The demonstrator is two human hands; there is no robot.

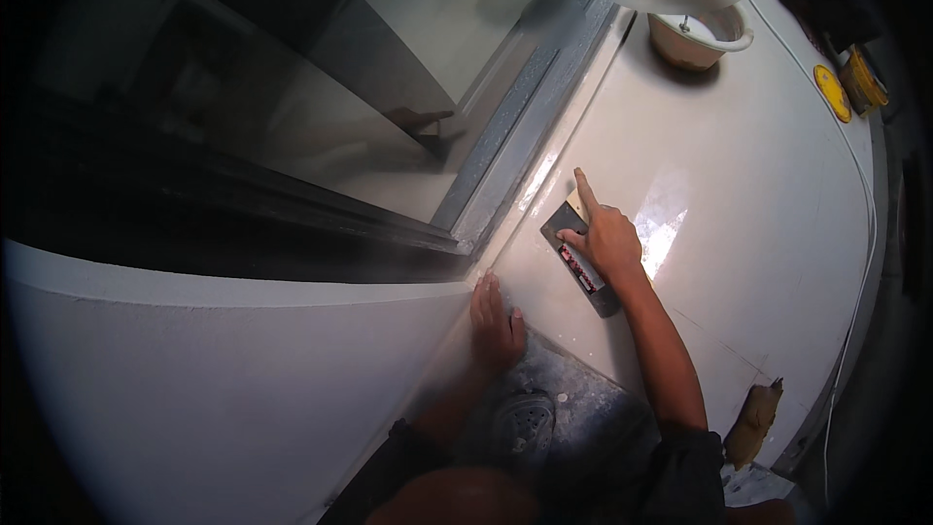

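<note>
The right hand [614, 238] holds a flat trowel [583, 272] on the pale, glossy surface [758, 194], in the middle of the scene. The index finger is extended along the cream handle [575, 202], toward the far side. The thumb is spread to the left, over the dark blade. The remaining fingers are curled at the handle; their exact contact is hidden by the hand. The blade lies obliquely, its far end to the left and its near end to the right.

The left hand [496, 323] is positioned near and to the left of the trowel, at the corner of the white wall [243, 360]. Its fingers are straight and together, the thumb is apart, and it holds nothing.

The window frame [501, 126] borders the surface on the left. A pale bucket [683, 51] stands at the far end. A yellow lid [832, 93] and a yellow container [863, 83] are located far right, beside a white cable [868, 194]. A brown object [754, 425] lies near right; its kind cannot be determined.
</note>
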